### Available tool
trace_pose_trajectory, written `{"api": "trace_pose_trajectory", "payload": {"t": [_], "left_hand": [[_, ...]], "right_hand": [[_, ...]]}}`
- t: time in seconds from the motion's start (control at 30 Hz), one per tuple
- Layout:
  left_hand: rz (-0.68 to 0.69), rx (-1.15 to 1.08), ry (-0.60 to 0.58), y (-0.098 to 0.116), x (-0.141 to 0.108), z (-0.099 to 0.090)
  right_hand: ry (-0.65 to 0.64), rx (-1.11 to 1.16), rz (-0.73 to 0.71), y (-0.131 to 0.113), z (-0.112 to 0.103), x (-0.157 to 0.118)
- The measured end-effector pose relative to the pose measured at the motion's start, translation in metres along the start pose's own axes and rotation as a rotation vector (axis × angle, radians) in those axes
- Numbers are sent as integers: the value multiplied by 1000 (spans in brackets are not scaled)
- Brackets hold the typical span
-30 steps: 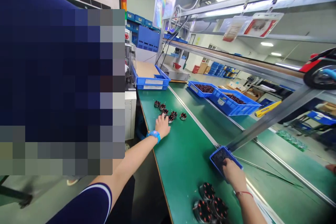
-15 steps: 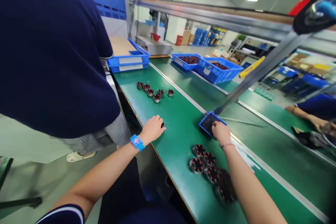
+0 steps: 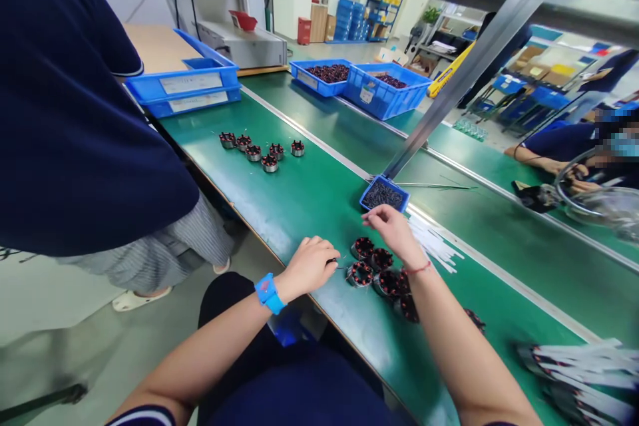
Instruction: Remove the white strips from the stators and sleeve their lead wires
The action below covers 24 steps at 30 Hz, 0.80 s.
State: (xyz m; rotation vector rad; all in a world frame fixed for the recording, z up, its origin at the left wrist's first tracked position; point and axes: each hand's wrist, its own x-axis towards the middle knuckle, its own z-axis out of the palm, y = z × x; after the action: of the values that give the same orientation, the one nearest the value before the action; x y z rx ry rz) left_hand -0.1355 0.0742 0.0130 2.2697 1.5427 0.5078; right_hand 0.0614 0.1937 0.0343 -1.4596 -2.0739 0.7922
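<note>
My left hand [image 3: 310,266], with a blue band at the wrist, is closed over the table's near edge around a small dark part, mostly hidden. Its black tip and thin wires suggest a motor stator [image 3: 331,260]. My right hand [image 3: 397,229] hovers just in front of a small blue bin [image 3: 406,199] of short black tubes [image 3: 381,196]. Its thumb and fingertips are pinched together; anything between them is too small to make out. Below that hand sit several wound motor stators [image 3: 360,273] with black and red tops, partly covered by my right forearm.
More stators [image 3: 269,163] stand farther up the green table [image 3: 309,200]. White strips [image 3: 434,243] lie right of the bin, beside a metal post [image 3: 449,80]. Blue crates [image 3: 384,103] stand at the back. A person [image 3: 74,120] stands close on my left; another sits across at right.
My right hand has come out of the small blue bin toward me. My left hand has moved right, nearer the close group of stators. The view has shifted.
</note>
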Motion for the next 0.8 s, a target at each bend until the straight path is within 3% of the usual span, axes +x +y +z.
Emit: {"api": "trace_pose_trajectory", "payload": {"t": [0.13, 0.27, 0.47, 0.8], "left_hand": [[80, -78, -48, -1, -1, 3], [119, -158, -62, 0, -7, 7], [-129, -90, 108, 4, -12, 14], [-195, -280, 118, 3, -11, 18]], "right_hand": [[-144, 250, 5, -18, 24, -56], [-93, 287, 55, -21, 37, -87], [-34, 375, 36, -18, 46, -96], [-41, 320, 13, -19, 54, -97]]}}
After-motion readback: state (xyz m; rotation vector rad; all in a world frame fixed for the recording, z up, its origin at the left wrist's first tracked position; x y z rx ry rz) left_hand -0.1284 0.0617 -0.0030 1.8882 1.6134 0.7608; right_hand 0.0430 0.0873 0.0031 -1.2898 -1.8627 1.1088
